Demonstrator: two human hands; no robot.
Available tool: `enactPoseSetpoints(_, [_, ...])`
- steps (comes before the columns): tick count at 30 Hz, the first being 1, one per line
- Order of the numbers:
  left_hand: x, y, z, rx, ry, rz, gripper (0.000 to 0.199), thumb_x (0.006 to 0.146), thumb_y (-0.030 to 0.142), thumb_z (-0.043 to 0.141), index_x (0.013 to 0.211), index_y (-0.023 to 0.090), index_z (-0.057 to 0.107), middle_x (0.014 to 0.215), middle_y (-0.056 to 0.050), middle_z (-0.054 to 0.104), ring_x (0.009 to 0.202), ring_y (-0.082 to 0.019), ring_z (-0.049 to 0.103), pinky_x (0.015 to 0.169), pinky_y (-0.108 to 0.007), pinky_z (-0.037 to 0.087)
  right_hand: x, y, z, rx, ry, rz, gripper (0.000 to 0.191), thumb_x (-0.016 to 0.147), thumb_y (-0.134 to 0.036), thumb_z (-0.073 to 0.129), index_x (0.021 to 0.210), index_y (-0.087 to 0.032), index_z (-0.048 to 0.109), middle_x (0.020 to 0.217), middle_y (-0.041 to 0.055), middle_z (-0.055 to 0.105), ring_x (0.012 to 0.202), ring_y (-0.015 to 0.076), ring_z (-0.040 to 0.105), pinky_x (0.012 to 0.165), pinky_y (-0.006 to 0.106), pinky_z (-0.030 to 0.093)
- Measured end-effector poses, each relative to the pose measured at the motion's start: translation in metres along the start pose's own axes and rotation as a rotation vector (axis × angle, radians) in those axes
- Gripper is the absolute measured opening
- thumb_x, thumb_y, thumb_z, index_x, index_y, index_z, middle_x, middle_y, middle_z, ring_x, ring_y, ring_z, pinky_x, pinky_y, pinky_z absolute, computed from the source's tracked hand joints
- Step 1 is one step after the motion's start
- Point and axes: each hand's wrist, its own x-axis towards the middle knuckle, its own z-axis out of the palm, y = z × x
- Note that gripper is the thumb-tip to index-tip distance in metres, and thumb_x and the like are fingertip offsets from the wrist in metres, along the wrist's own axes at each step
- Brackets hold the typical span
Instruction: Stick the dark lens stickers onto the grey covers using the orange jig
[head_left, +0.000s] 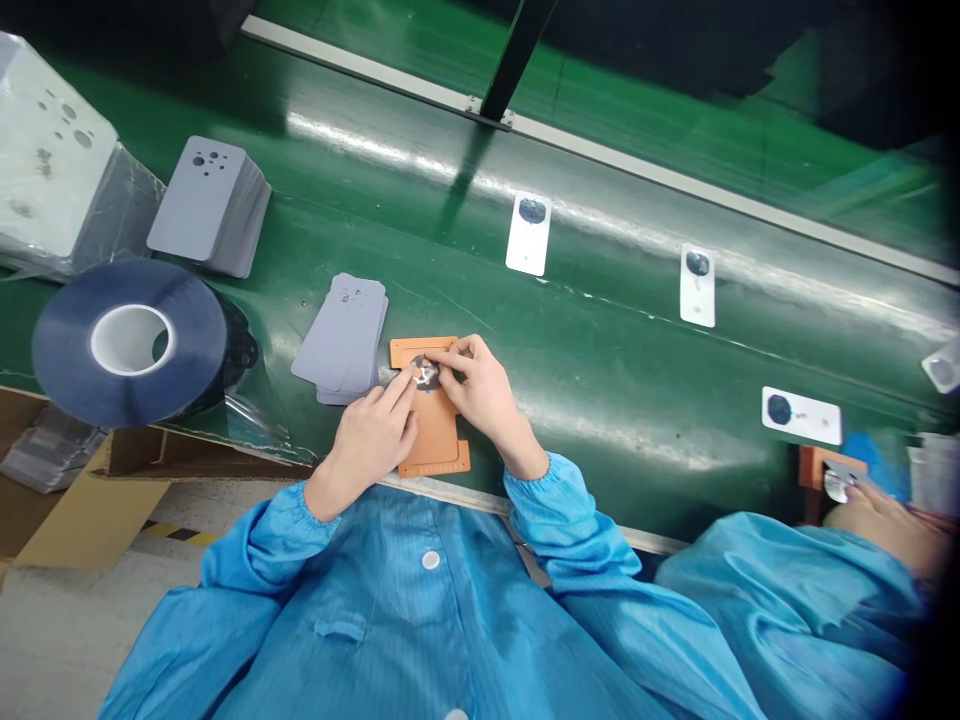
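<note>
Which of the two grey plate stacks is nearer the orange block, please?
The lower, fanned stack, just left of the orange block; the taller one sits beyond the blue roll.

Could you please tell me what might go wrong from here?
The left hand and right hand could shift the dark round piece on the orange fixture. The left hand is near the unevenly stacked grey sheets and might nudge them. The film roll lies at the table edge; a bump could tip it.

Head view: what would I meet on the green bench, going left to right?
Film roll, gray sheets, orange plate, first white card, second white card, third white card, fourth card at the right edge.
</note>
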Motion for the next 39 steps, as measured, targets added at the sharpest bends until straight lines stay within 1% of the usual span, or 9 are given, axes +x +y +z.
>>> enactPoseSetpoints(7, [-0.004, 0.004, -0.005, -0.006, -0.067, -0.024, 0.053, 0.1, 0.026, 0.047, 0.151, 0.015, 0.054, 0.159, -0.017, 0.052, 0.089, -0.027, 0.072, 0.077, -0.041, 0.057, 0.002, -0.001, -0.009, -0.083, -0.052, -0.007, 0.033, 0.1, -0.024, 0.058, 0.123, -0.03, 0.08, 0.106, 0.0091, 0.057, 0.088, 0.0213, 0.057, 0.07, 0.033, 0.051])
enactPoseSetpoints(14, [-0.008, 0.006, -0.007, 0.034, -0.076, -0.039, 0.054, 0.102, 0.033, 0.048, 0.154, 0.019, 0.052, 0.162, -0.015, 0.049, 0.087, -0.027, 0.074, 0.077, -0.04, 0.056, 0.004, 0.023, -0.007, 0.193, -0.064, 0.019, 0.03, 0.101, -0.028, 0.06, 0.123, -0.032, 0.08, 0.099, 0.0056, 0.053, 0.092, 0.02, 0.057, 0.082, 0.035, 0.052])
enactPoseSetpoints(18, [-0.011, 0.003, -0.006, 0.071, -0.085, -0.024, 0.058, 0.102, 0.039, 0.052, 0.156, 0.019, 0.049, 0.163, -0.016, 0.046, 0.086, -0.027, 0.074, 0.076, -0.04, 0.056, 0.011, 0.033, -0.008, 0.346, -0.051, 0.11, 0.026, 0.094, -0.037, 0.072, 0.114, -0.027, 0.083, 0.09, 0.0034, 0.057, 0.079, 0.0171, 0.054, 0.074, 0.034, 0.049])
enactPoseSetpoints(21, [-0.016, 0.002, -0.002, 0.109, -0.091, -0.01, 0.063, 0.102, 0.043, 0.05, 0.159, 0.016, 0.043, 0.165, -0.018, 0.042, 0.084, -0.027, 0.074, 0.073, -0.039, 0.056, 0.01, 0.032, -0.009, 0.397, -0.028, 0.15, 0.026, 0.091, -0.038, 0.073, 0.112, -0.025, 0.084, 0.092, 0.0035, 0.06, 0.072, 0.0149, 0.051, 0.067, 0.032, 0.045])
enactPoseSetpoints(25, [-0.021, 0.003, 0.003, 0.116, -0.075, -0.019, 0.064, 0.104, 0.043, 0.047, 0.162, 0.016, 0.038, 0.167, -0.019, 0.039, 0.084, -0.025, 0.075, 0.073, -0.037, 0.057, -0.005, 0.021, -0.007, 0.406, 0.057, 0.093, 0.024, 0.093, -0.033, 0.07, 0.111, -0.026, 0.084, 0.088, 0.0021, 0.058, 0.069, 0.014, 0.049, 0.068, 0.032, 0.045])
enactPoseSetpoints(29, [-0.023, 0.001, 0.008, 0.065, -0.035, -0.031, 0.065, 0.105, 0.043, 0.047, 0.163, 0.016, 0.036, 0.167, -0.018, 0.039, 0.097, -0.027, 0.076, 0.077, -0.037, 0.059, -0.024, 0.015, -0.006, 0.412, 0.077, 0.079, 0.023, 0.092, -0.031, 0.069, 0.11, -0.026, 0.083, 0.087, 0.002, 0.058, 0.065, 0.0131, 0.046, 0.066, 0.032, 0.045])
enactPoseSetpoints(33, [-0.028, 0.0, 0.017, 0.012, 0.044, -0.062, 0.06, 0.104, 0.046, 0.052, 0.158, 0.02, 0.046, 0.165, -0.016, 0.043, 0.104, -0.028, 0.077, 0.078, -0.036, 0.061, -0.033, 0.016, -0.009, 0.439, 0.069, 0.119, 0.025, 0.092, -0.032, 0.068, 0.111, -0.026, 0.083, 0.088, 0.0024, 0.06, 0.062, 0.0127, 0.045, 0.063, 0.031, 0.044])
enactPoseSetpoints(36, [-0.033, 0.001, 0.02, -0.018, 0.133, -0.067, 0.045, 0.104, 0.044, 0.055, 0.142, 0.021, 0.063, 0.161, -0.015, 0.05, 0.096, -0.027, 0.078, 0.074, -0.035, 0.061, -0.036, 0.015, -0.012, 0.459, 0.077, 0.133, 0.025, 0.091, -0.03, 0.067, 0.109, -0.025, 0.083, 0.087, 0.0023, 0.06, 0.062, 0.0126, 0.045, 0.062, 0.031, 0.043])
enactPoseSetpoints(39, [-0.032, -0.003, 0.012, -0.095, 0.269, -0.104, 0.029, 0.102, 0.038, 0.058, 0.122, 0.022, 0.073, 0.151, -0.013, 0.062, 0.1, -0.025, 0.078, 0.078, -0.033, 0.061, -0.039, 0.012, -0.014, 0.473, 0.085, 0.14, 0.026, 0.09, -0.027, 0.065, 0.108, -0.024, 0.083, 0.086, 0.0022, 0.06, 0.062, 0.0127, 0.045, 0.062, 0.032, 0.042])
